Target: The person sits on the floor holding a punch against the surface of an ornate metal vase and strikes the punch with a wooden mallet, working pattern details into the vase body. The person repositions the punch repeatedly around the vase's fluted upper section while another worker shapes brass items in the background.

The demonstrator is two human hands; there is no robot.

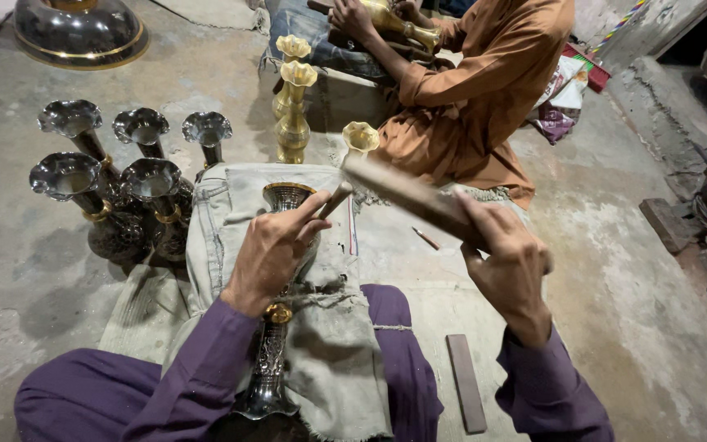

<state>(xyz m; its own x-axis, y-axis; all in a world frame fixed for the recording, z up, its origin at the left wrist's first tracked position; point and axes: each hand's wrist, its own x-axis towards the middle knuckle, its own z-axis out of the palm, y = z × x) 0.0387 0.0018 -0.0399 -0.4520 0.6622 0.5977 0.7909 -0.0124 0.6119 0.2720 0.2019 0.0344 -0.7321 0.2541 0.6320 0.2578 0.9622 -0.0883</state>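
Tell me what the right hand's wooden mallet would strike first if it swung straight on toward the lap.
Most likely the chisel that the left hand holds against the dark engraved vase. The right hand aims the wooden mallet at it, though motion blur leaves depth unclear.

Five dark, flared-mouth metal vases (116, 176) stand grouped on the concrete floor (632, 270). Three golden brass vases (294, 110) stand beyond (one behind another), beside a seated co-worker in an orange tunic (484, 90). A flat dark bar (466, 382) lies nearby.

- Left hand (276, 250) pins a small chisel (333, 200) against the dark engraved vase (276, 344) lying on a cloth (329, 344) over the lap.
- Right hand (511, 266) grips a wooden mallet (407, 195), raised.
- Five dark vases (124, 180) stand on the floor (615, 262) nearby.
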